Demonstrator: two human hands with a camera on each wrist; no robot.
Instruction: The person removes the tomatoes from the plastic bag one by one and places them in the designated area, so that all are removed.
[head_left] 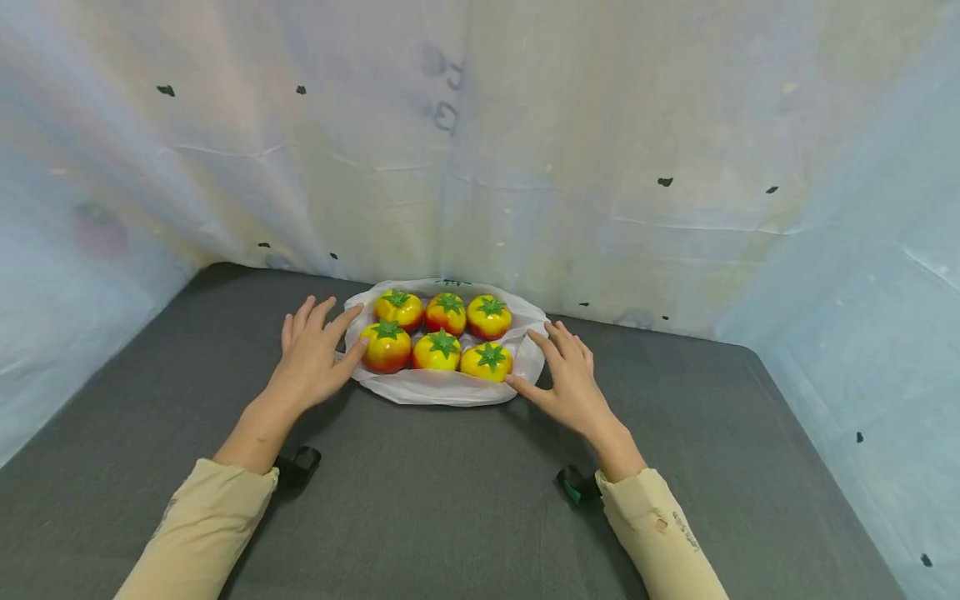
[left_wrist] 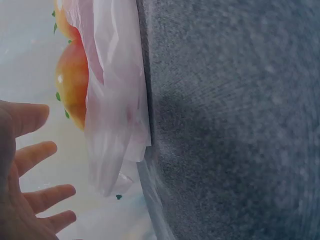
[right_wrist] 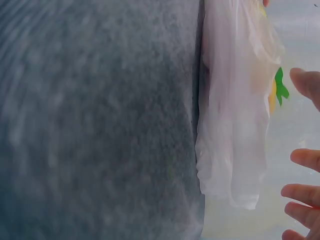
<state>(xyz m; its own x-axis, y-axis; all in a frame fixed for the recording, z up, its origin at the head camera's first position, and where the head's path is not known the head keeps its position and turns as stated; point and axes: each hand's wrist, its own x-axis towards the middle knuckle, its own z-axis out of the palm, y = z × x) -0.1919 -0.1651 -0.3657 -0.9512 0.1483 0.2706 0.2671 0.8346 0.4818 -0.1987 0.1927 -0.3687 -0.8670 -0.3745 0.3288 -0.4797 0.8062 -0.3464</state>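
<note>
Several shiny yellow-and-red tomatoes (head_left: 437, 351) with green star-shaped tops sit in two rows inside a thin white plastic bag (head_left: 438, 389), its sides folded down around them. At the bag's left side is my left hand (head_left: 311, 354), fingers spread, thumb close to the front left tomato (head_left: 387, 348). My right hand (head_left: 570, 383) is at the bag's right edge, its thumb near the front right tomato (head_left: 486, 362). In the left wrist view the fingers (left_wrist: 37, 159) are extended and hold nothing. The right wrist view shows fingers (right_wrist: 305, 192) spread beside the crumpled bag (right_wrist: 237, 115).
The bag rests on a dark grey table (head_left: 450, 500) near its back edge. Pale sheeting (head_left: 525, 150) with small dark marks hangs behind the table and along both sides. A black strap device (head_left: 300, 467) shows at the left wrist, another (head_left: 576, 485) at the right.
</note>
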